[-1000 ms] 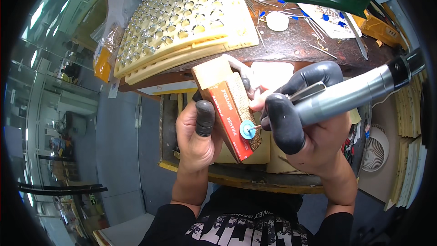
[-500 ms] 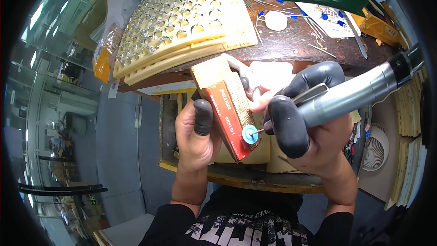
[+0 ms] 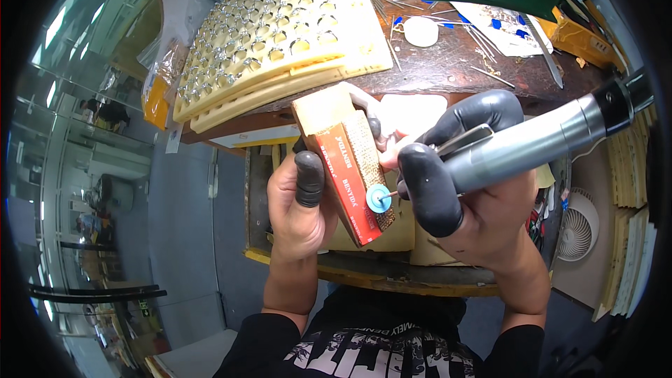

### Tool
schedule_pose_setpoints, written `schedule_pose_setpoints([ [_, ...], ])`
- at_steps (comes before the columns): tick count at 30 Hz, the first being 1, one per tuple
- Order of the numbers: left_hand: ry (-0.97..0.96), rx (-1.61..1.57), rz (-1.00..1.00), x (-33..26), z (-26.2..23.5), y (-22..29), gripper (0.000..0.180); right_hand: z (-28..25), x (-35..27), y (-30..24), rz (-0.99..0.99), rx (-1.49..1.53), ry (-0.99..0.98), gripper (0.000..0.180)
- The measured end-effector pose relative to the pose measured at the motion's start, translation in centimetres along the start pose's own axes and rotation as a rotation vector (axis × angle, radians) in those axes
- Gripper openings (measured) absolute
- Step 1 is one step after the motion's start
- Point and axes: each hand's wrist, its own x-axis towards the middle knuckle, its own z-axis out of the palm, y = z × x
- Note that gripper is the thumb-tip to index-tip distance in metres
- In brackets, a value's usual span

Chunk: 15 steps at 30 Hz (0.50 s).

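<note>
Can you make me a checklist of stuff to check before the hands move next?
1. Left hand gripping the red block: ok.
2. Right hand holding the silver tool: ok.
3. Black cover on the left thumb: ok.
4. Blue disc on the tool's tip: ok.
5. Disc spinning: cannot tell.
6. Disc pressing on the block: cannot tell.

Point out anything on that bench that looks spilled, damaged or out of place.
Thin metal rods lie strewn at odd angles on the dark bench, looking untidy beside the neat rows of rings in the cream tray. I see no clear spill or damage.
</note>
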Motion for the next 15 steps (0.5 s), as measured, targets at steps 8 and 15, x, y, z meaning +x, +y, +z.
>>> schedule_pose_setpoints([
  [8, -0.004, -0.020, 0.038, 0.4, 0.3, -0.3, 0.059, -0.1, 0.2, 0.1, -0.057, -0.047, -0.031, 0.009],
  [15, 0.016, 0.050, -0.008, -0.5, -0.3, 0.3, 0.058, -0.3, 0.2, -0.1, -0.043, -0.125, -0.050, 0.008],
])
